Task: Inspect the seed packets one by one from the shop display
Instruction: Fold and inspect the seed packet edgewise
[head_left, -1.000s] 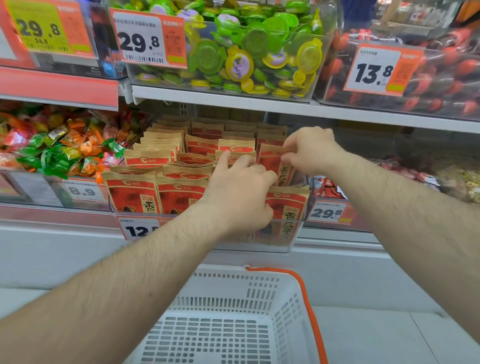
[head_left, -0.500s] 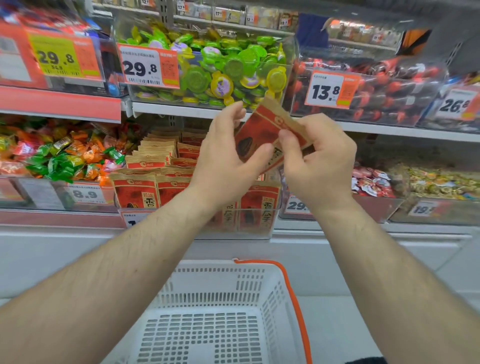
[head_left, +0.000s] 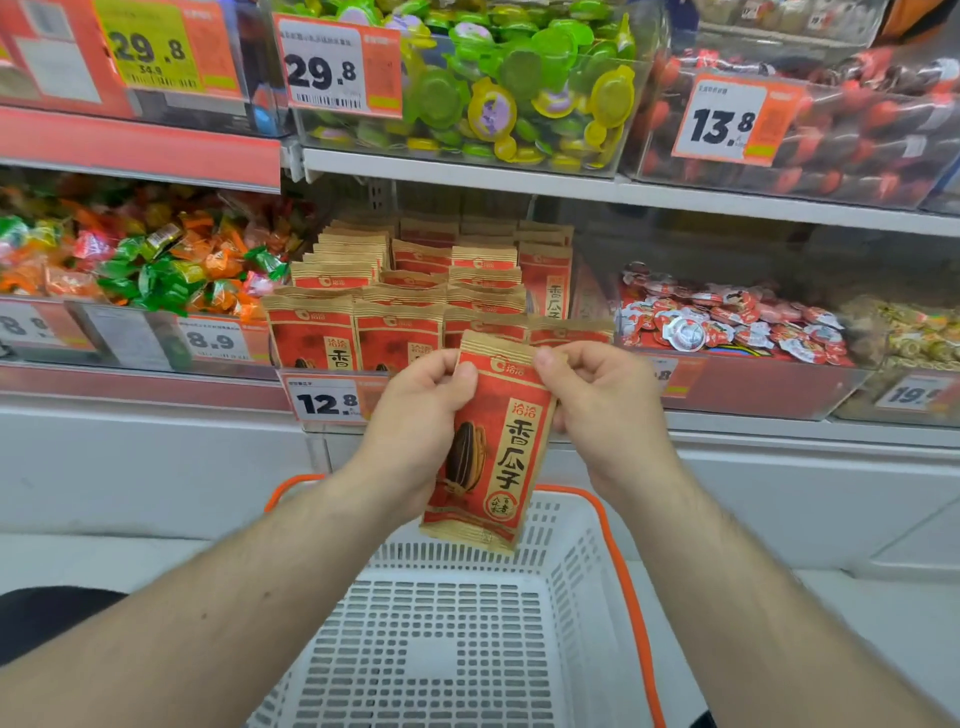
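My left hand (head_left: 415, 421) and right hand (head_left: 602, 410) each close a pinch grip on the top corners of one seed packet (head_left: 493, 447), centre frame, so it hangs upright, printed face toward me for reading. Behind it, the display bin (head_left: 332, 415) holds remaining packets (head_left: 400, 332). The white basket (head_left: 576, 566) sits below; nothing obstructs.
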